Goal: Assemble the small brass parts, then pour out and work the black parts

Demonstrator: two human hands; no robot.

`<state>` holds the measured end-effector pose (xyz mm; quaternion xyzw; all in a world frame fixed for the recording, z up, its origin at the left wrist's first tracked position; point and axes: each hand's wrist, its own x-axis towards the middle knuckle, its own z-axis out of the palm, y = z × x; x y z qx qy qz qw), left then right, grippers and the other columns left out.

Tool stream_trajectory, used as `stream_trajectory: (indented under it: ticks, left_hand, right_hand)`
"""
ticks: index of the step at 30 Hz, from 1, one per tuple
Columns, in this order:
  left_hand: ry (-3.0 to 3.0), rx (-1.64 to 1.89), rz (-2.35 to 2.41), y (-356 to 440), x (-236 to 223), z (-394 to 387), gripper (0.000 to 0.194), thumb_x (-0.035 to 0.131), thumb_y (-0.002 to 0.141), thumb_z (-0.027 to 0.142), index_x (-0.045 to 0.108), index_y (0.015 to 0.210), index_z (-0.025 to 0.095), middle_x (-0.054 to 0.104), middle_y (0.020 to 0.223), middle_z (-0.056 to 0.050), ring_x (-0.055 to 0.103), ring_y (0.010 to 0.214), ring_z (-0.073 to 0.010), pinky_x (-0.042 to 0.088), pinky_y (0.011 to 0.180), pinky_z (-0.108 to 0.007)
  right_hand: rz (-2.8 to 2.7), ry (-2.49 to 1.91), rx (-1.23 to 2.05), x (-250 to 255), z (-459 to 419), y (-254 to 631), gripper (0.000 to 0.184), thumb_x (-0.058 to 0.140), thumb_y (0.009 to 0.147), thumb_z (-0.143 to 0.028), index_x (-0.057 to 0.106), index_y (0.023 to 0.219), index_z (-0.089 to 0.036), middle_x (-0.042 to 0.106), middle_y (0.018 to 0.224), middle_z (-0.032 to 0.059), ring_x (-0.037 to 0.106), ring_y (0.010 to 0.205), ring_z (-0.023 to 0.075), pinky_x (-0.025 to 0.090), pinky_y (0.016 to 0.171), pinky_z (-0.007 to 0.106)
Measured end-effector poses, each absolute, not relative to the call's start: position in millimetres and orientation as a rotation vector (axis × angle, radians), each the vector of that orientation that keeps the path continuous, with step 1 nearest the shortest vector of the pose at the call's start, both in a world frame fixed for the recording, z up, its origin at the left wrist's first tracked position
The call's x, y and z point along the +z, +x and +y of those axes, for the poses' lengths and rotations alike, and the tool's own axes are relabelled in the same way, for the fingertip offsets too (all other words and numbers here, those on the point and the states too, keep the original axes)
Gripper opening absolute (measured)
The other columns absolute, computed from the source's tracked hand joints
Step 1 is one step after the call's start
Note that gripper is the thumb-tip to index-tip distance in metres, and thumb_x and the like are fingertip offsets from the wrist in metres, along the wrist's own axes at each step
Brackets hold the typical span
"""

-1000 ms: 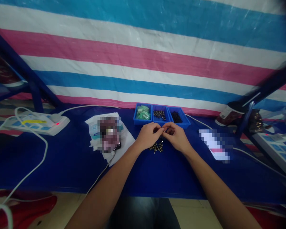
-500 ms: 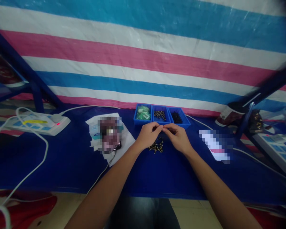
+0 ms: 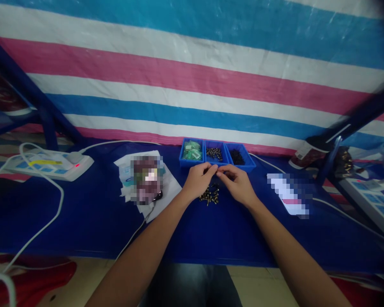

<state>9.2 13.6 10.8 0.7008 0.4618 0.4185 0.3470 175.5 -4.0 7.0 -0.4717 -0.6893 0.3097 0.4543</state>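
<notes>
The left hand [image 3: 196, 181] and the right hand [image 3: 238, 182] meet fingertip to fingertip above the middle of the bench [image 3: 224, 238], toward its far edge. Each grip is narrow, thumb drawn in against the fingers; whether a small piece sits between the tips (they hide most of that spot) I cannot tell.

Just below the fingertips, between the hands and the near edge, lies a loose pile of small brass-coloured and dark pieces [image 3: 210, 196]. Just beyond the hands, near the far edge, three blue bins [image 3: 192, 163] stand side by side: the left one holds green packets [image 3: 192, 151], the middle one small dark and shiny parts [image 3: 214, 154], and the right one black parts [image 3: 237, 157].

Farther out on the left, white papers [image 3: 168, 187] lie under a blurred reddish item [image 3: 145, 185] (pixelated, so its kind is unclear). A white power strip [image 3: 73, 170], its red light lit, lies toward the far left corner, with white cables [image 3: 62, 196] trailing toward the near edge. Out on the right is a bright, partly pixelated screen [image 3: 284, 194]; past it, toward the far right corner, a dark-red cup [image 3: 305, 153] leans. A striped sheet [image 3: 192, 81] hangs behind the far edge.
</notes>
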Motion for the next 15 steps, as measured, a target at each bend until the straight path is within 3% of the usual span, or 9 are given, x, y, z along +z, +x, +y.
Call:
stream_trajectory:
  ticks: [7, 10, 12, 13, 15]
  left_hand:
    - [1.751, 1.123, 1.443, 5.8, 13.5, 11.7, 0.056, 0.033, 0.097, 0.054, 0.061, 0.064, 0.019, 0.065, 0.066, -0.002, 0.059, 0.066, -0.0165, 0.039, 0.067, -0.029]
    - [1.715, 1.187, 1.545, 2.3, 14.2, 14.0, 0.054, 0.034, 0.096, 0.054, 0.062, 0.067, 0.019, 0.065, 0.067, -0.002, 0.059, 0.067, -0.0170, 0.039, 0.067, -0.028]
    - [1.719, 1.203, 1.607, 0.3, 13.5, 16.0, 0.050, 0.037, 0.096, 0.053, 0.063, 0.070, 0.020, 0.064, 0.066, -0.001, 0.058, 0.067, -0.0168, 0.038, 0.065, -0.028]
    - [1.724, 1.200, 1.636, -0.5, 12.6, 17.0, 0.047, 0.039, 0.095, 0.052, 0.063, 0.071, 0.020, 0.064, 0.067, -0.001, 0.058, 0.067, -0.0167, 0.037, 0.065, -0.028]
    - [1.736, 1.188, 1.673, -1.5, 9.8, 18.8, 0.039, 0.044, 0.094, 0.048, 0.064, 0.075, 0.021, 0.066, 0.072, -0.001, 0.057, 0.068, -0.0169, 0.037, 0.065, -0.028]
  right_hand:
    - [-1.753, -1.244, 0.890, 8.2, -4.2, 175.5, 0.037, 0.051, 0.092, -0.046, 0.057, 0.069, -0.019, 0.051, 0.060, -0.0019, 0.048, 0.056, 0.0132, 0.036, 0.055, 0.027]
    - [-1.541, -1.238, 0.930, 3.6, 0.2, 175.0, 0.027, 0.055, 0.089, -0.048, 0.056, 0.097, -0.021, 0.053, 0.067, -0.0041, 0.049, 0.053, 0.0125, 0.037, 0.052, 0.026]
    - [-1.392, -1.284, 0.886, -0.7, 4.5, 177.3, 0.046, 0.061, 0.085, -0.047, 0.045, 0.122, -0.024, 0.056, 0.072, -0.0051, 0.049, 0.050, 0.0126, 0.038, 0.050, 0.026]
    - [-1.391, -1.334, 0.853, -2.8, 6.4, 179.5, 0.051, 0.062, 0.084, -0.046, 0.042, 0.125, -0.024, 0.056, 0.070, -0.0052, 0.049, 0.050, 0.0130, 0.037, 0.050, 0.026]
    - [-1.526, -1.451, 0.771, -5.3, 8.5, 185.1, 0.040, 0.062, 0.084, -0.041, 0.052, 0.117, -0.022, 0.057, 0.066, -0.0042, 0.050, 0.053, 0.0138, 0.037, 0.052, 0.026]
